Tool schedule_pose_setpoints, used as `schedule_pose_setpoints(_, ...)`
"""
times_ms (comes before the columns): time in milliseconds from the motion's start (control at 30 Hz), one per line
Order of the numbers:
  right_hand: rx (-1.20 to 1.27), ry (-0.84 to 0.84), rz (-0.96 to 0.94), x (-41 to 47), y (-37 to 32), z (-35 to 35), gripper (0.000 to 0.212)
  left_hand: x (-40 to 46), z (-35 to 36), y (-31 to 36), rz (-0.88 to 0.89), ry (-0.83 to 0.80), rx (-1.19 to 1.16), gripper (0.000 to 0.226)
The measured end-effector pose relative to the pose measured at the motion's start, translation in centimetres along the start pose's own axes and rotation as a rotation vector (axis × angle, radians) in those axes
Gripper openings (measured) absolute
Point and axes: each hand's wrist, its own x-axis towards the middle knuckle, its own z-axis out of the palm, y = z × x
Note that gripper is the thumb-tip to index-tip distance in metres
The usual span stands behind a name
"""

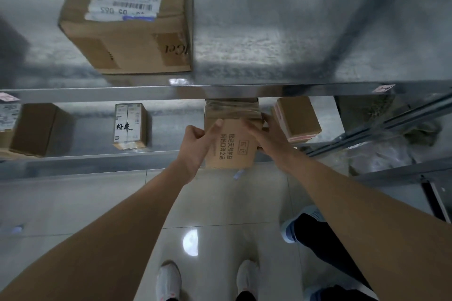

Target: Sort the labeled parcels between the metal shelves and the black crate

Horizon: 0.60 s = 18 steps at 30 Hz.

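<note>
Parcel [228, 146] at lower shelf [97, 154] edge: we are grasping it, left hand [195, 144] and right hand [266, 139] both curled round it; next move likely needs a destination check.

Beyond the hands [195, 140], the upper shelf edge [220, 90] hides the far end of the held cardboard box [231, 146]. The right hand [266, 135] is motion-blurred.

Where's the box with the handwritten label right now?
The box with the handwritten label stands on the lower shelf, left of centre in the head view, left of the printed box both hands hold.
</note>
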Motion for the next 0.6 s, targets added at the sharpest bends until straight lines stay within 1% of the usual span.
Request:
schedule_pose_setpoints(67,0.015,0.014,0.011,-0.2,-0.5,0.4,0.089,-0.3,-0.6,0.2,0.006,0.004,0.004,0.067)
schedule_pose_setpoints(100,0.01,0.018,0.016,-0.4,-0.8,0.5,0.089,-0.5,-0.9,0.2,0.012,0.006,0.009,0.07)
schedule_pose_setpoints(133,0.001,0.017,0.02,-0.5,-0.9,0.6,0.085,-0.5,-1.2,0.2,0.016,0.008,0.012,0.074)
schedule_pose_setpoints(233,-0.042,0.002,-0.001,-0.8,-1.6,0.6,0.065,-0.6,-2.3,0.1,0.043,-0.016,0.022,0.086)
schedule_pose_setpoints(267,-0.059,-0.012,-0.016,-0.8,-1.6,0.4,0.066,-0.7,-2.7,0.0,0.065,-0.024,0.031,0.09)
schedule_pose_setpoints(300,-0.076,-0.036,-0.033,-0.8,-1.7,0.3,0.074,-0.6,-3.1,0.0,0.087,-0.038,0.038,0.095)
schedule_pose_setpoints(367,-0.128,-0.092,-0.063,-0.8,-1.6,0.2,0.098,-0.7,-3.8,-0.2,0.113,-0.084,0.035,0.106)
schedule_pose_setpoints(400,-0.168,-0.116,-0.079,-0.9,-1.5,0.2,0.105,-0.6,-4.1,-0.3,0.124,-0.103,0.034,0.11)
schedule_pose_setpoints(433,-0.199,-0.14,-0.101,-1.0,-1.5,0.4,0.106,-0.6,-4.3,-0.4,0.134,-0.116,0.041,0.112)
schedule_pose_setpoints(500,-0.241,-0.151,-0.158,-1.2,-1.6,0.8,0.097,-0.5,-4.4,-0.4,0.162,-0.123,0.058,0.108)
schedule_pose_setpoints(600,-0.263,-0.094,-0.196,-1.2,-1.1,1.4,0.083,-0.6,-4.4,-0.4,0.196,-0.086,0.072,0.091)
